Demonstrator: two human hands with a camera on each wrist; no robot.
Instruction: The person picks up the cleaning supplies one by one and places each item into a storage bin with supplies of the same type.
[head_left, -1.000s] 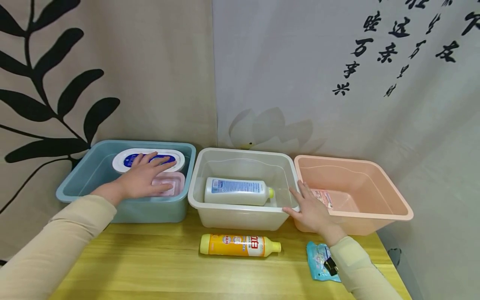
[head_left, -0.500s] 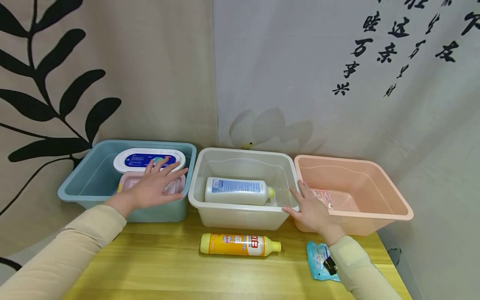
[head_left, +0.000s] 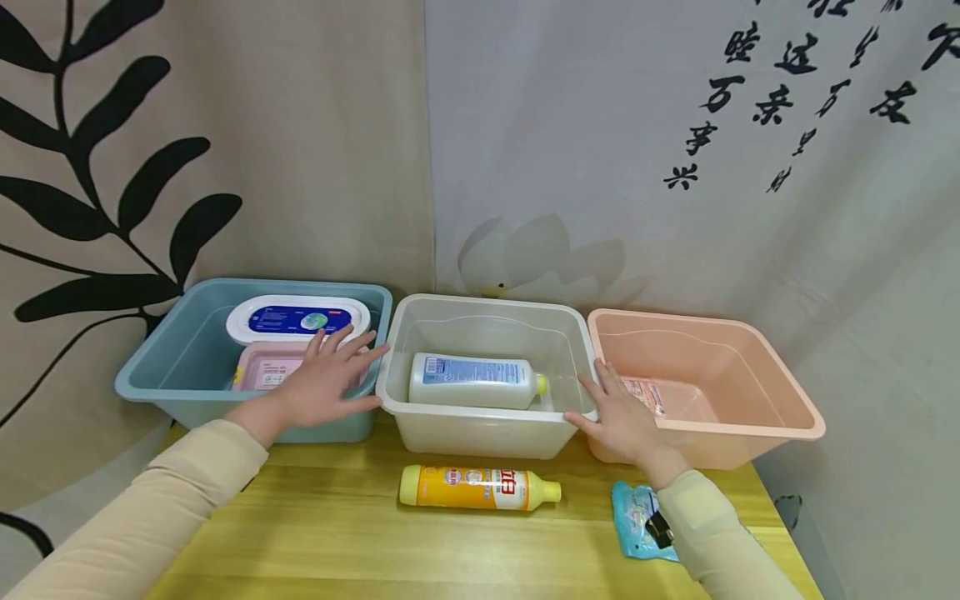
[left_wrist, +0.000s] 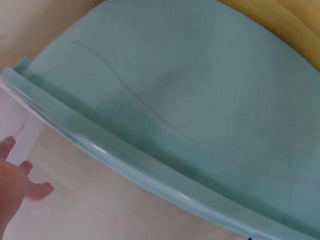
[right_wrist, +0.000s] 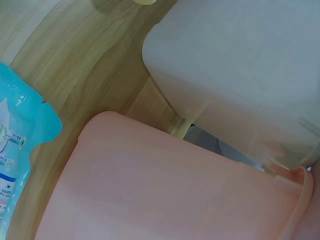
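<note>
My left hand (head_left: 321, 385), fingers spread, is over the right end of the blue bin (head_left: 165, 393), fingertips right at the left rim of the white bin (head_left: 480, 433). My right hand (head_left: 621, 417) lies at the corner where the white bin meets the pink bin (head_left: 738, 433), its spread fingers along the rims. Inside the blue bin are a white oval tub with a blue label (head_left: 258, 320) and a pink box (head_left: 264, 367), partly hidden by the left hand. A white bottle with a yellow-green cap (head_left: 471, 392) lies on its side in the white bin.
A yellow bottle (head_left: 480, 488) lies on the wooden table (head_left: 360, 550) before the white bin. Beside the right sleeve is a light-blue packet (head_left: 633, 521), partly covered. A small red-and-white packet (head_left: 647, 394) lies in the pink bin. Curtains hang behind the bins.
My left hand has moved right, from over the tub and pink box to the white bin's left rim, uncovering the tub's label. My right hand has stayed in place.
</note>
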